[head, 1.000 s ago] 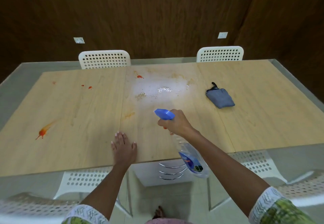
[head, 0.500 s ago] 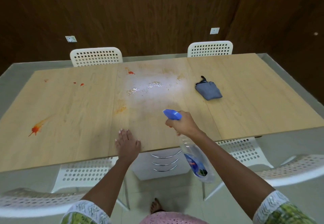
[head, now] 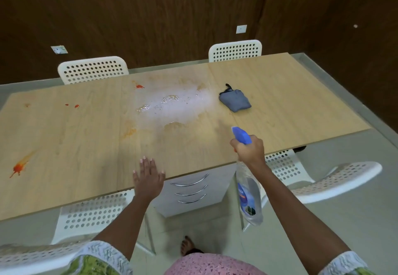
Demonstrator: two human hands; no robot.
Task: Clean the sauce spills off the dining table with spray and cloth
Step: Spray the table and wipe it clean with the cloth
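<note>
Since the earlier frame I see the right hand [head: 249, 150] and spray bottle [head: 248, 197] shifted right along the near edge of the surface [head: 290, 111], now closer in line with the cloth. Right hand is curled tight round the bottle neck, blue nozzle [head: 241, 135] pointing up-left toward the wet foamy patch [head: 172, 106]; bottle body hangs below the surface edge. Left hand [head: 148, 175] lies flat on the near edge, fingers straight and spread, holding nothing. Grey cloth [head: 235, 100] sits bunched on the surface, well apart from both hands, beyond the nozzle, just right of the wet patch. Red sauce spill [head: 18, 167] sits far left, small spots [head: 139, 86] near the far edge.
</note>
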